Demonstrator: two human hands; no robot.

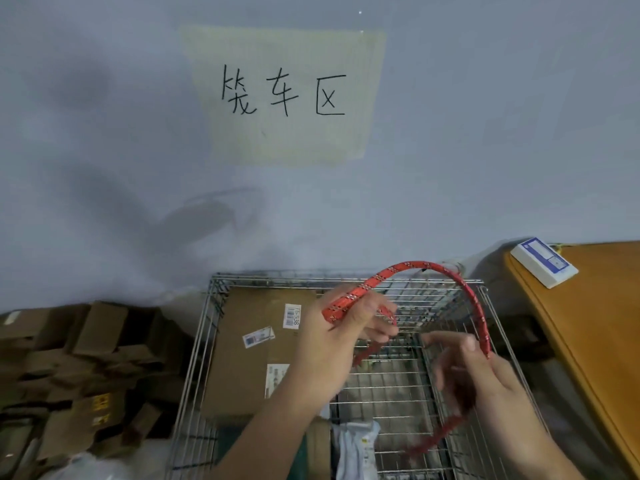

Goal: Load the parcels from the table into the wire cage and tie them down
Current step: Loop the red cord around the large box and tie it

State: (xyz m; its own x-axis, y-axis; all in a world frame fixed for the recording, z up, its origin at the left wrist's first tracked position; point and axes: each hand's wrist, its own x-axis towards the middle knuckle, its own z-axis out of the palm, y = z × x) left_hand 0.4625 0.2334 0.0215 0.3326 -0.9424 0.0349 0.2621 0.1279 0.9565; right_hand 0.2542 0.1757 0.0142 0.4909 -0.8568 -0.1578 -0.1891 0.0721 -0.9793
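A red patterned rope (436, 268) arcs above the wire cage (214, 327). My left hand (332, 337) grips one end of it over the cage's middle. My right hand (485, 379) holds the rope's other part, which runs through the fingers and hangs blurred below. Inside the cage, on the left, lies a large brown cardboard parcel (249, 355) with white labels. A white plastic-bag parcel (356, 448) sits at the cage's near side. The cage's right part shows bare wire floor.
A heap of flattened brown cartons (79, 372) lies left of the cage. An orange-brown table (595, 320) stands to the right, with a small white and blue box (543, 261) on its far corner. A handwritten paper sign (287, 95) hangs on the grey wall.
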